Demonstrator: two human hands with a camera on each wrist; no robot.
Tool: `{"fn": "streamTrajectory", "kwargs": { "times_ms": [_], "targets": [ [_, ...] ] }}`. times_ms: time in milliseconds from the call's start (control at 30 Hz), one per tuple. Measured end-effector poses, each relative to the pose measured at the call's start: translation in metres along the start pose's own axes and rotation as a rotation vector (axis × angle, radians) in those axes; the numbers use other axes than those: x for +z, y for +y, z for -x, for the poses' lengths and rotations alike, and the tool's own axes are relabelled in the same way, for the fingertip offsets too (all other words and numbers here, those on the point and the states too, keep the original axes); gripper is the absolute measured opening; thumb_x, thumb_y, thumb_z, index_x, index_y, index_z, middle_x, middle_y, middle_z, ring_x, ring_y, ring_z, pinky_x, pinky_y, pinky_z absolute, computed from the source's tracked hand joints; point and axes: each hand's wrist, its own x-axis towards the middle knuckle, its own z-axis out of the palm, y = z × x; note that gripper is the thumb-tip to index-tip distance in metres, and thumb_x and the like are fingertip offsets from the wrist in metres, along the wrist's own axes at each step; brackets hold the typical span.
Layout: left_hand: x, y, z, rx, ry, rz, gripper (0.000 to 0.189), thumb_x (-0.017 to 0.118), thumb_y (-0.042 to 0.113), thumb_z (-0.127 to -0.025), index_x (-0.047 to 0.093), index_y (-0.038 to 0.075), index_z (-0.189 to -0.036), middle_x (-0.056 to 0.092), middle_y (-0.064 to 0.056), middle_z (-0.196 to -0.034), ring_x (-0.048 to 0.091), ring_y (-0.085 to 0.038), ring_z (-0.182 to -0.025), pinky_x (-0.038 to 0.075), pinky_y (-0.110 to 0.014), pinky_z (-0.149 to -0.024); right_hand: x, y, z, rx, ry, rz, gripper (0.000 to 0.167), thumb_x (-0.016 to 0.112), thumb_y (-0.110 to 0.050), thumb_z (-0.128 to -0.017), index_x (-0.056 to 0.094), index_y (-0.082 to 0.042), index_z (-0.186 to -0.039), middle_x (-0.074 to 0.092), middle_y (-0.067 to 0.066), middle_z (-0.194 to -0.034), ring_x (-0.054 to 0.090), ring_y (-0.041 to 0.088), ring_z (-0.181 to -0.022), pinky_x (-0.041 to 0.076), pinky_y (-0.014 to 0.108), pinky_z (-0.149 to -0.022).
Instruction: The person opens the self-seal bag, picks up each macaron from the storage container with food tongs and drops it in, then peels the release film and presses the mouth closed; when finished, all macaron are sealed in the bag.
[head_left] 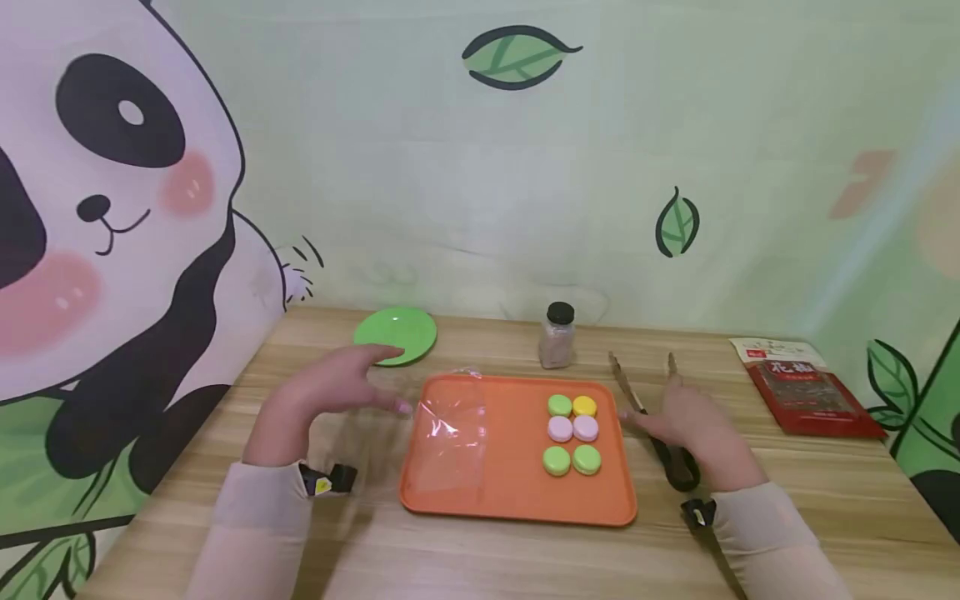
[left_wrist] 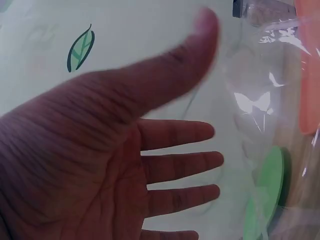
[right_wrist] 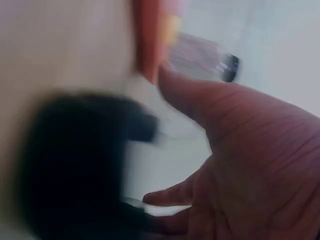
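My left hand (head_left: 333,387) hovers left of the orange tray (head_left: 517,504), thumb near its edge. The left wrist view shows that palm with straight, spread fingers (left_wrist: 182,167) and nothing held. Clear crinkled plastic packaging (head_left: 450,442) covers the tray's left part. On the tray's right side sit several macarons (head_left: 557,461), green, yellow and pale pink. My right hand (head_left: 697,429) is over the tongs (head_left: 663,454), thumb pointing to the tray's right edge, fingers extended. In the right wrist view a blurred black shape (right_wrist: 80,165) hides part of the scene.
A green plate (head_left: 397,329) lies behind my left hand. Behind the tray stands a clear jar (head_left: 556,343) with a black lid. To the right lies a red and white packet (head_left: 810,396). A printed backdrop (head_left: 420,208) rises along the wooden table's (head_left: 420,558) far edge.
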Motion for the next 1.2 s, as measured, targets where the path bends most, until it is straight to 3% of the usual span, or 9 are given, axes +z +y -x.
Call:
{"fn": "streamTrajectory", "kwargs": {
  "times_ms": [100,400,500,633,733,833,933,1000,1200],
  "targets": [
    [0.001,0.002,-0.002,0.017,-0.037,-0.039,0.088,0.087,0.049,-0.073,0.054,0.006,-0.142,0.054,-0.013,-0.144,0.047,-0.036,-0.135,0.037,-0.054,-0.109,0.01,0.007,-0.004,-0.005,-0.022,-0.004,0.098,0.06,-0.059,-0.092,0.036,0.032,-0.122,0.051,0.048,-0.105,0.057,0.058,-0.098,0.05,0.062,-0.082],
    [0.006,-0.001,-0.011,0.052,-0.042,-0.074,0.068,0.089,0.034,-0.076,0.062,0.003,-0.13,0.061,-0.016,-0.131,0.055,-0.037,-0.124,0.043,-0.053,-0.102,0.022,0.02,-0.013,0.019,0.137,-0.122,0.086,0.07,-0.044,-0.089,0.034,0.028,-0.119,0.051,0.046,-0.098,0.058,0.06,-0.089,0.05,0.063,-0.075],
    [0.009,-0.003,-0.007,0.06,-0.009,-0.096,0.072,0.089,0.032,-0.076,0.058,0.003,-0.134,0.056,-0.019,-0.134,0.053,-0.038,-0.124,0.043,-0.054,-0.102,0.028,0.02,-0.012,0.032,0.151,-0.095,0.074,0.066,-0.045,-0.092,0.044,0.023,-0.11,0.052,0.042,-0.096,0.057,0.058,-0.088,0.049,0.063,-0.072],
    [0.013,0.0,0.003,0.022,0.01,-0.168,0.093,0.089,0.041,-0.074,0.046,0.004,-0.147,0.044,-0.024,-0.146,0.047,-0.043,-0.131,0.04,-0.057,-0.105,0.034,0.02,-0.013,0.046,0.154,-0.104,0.079,0.061,-0.051,-0.093,0.043,0.021,-0.122,0.05,0.042,-0.106,0.054,0.059,-0.099,0.048,0.065,-0.073],
    [0.027,0.004,0.006,0.029,-0.026,-0.247,0.099,0.088,0.047,-0.072,0.044,0.002,-0.148,0.048,-0.021,-0.147,0.047,-0.041,-0.133,0.04,-0.055,-0.107,0.034,0.021,-0.015,0.046,0.154,-0.115,0.084,0.059,-0.054,-0.094,0.04,0.02,-0.129,0.048,0.041,-0.112,0.052,0.059,-0.104,0.047,0.066,-0.074],
    [0.048,0.004,-0.001,0.08,-0.028,-0.31,0.069,0.086,0.044,-0.074,0.063,0.01,-0.128,0.066,-0.005,-0.121,0.062,-0.027,-0.11,0.049,-0.047,-0.095,0.035,0.024,-0.016,0.043,0.159,-0.116,0.085,0.058,-0.055,-0.094,0.039,0.019,-0.13,0.048,0.041,-0.113,0.051,0.059,-0.104,0.047,0.066,-0.075],
    [0.063,-0.001,-0.01,0.128,0.022,-0.333,0.022,0.081,0.032,-0.081,0.07,0.021,-0.096,0.065,0.009,-0.09,0.061,-0.015,-0.081,0.051,-0.04,-0.075,0.036,0.025,-0.016,0.045,0.151,-0.112,0.086,0.057,-0.056,-0.094,0.039,0.019,-0.131,0.047,0.041,-0.114,0.051,0.059,-0.106,0.047,0.066,-0.077],
    [0.066,-0.003,-0.012,0.151,0.066,-0.331,0.004,0.075,0.024,-0.086,0.073,0.024,-0.09,0.067,0.01,-0.089,0.063,-0.014,-0.081,0.052,-0.04,-0.072,0.036,0.025,-0.015,0.047,0.144,-0.112,0.086,0.057,-0.057,-0.094,0.039,0.02,-0.13,0.047,0.041,-0.115,0.05,0.059,-0.107,0.046,0.066,-0.077],
    [0.073,-0.006,-0.018,0.17,0.291,-0.305,0.014,0.073,0.03,-0.093,0.08,0.021,-0.102,0.064,0.0,-0.104,0.064,-0.021,-0.091,0.053,-0.041,-0.07,0.034,0.023,-0.017,0.039,0.146,-0.118,0.085,0.056,-0.055,-0.095,0.038,0.019,-0.131,0.047,0.041,-0.116,0.049,0.059,-0.108,0.045,0.066,-0.079]
  ]
}}
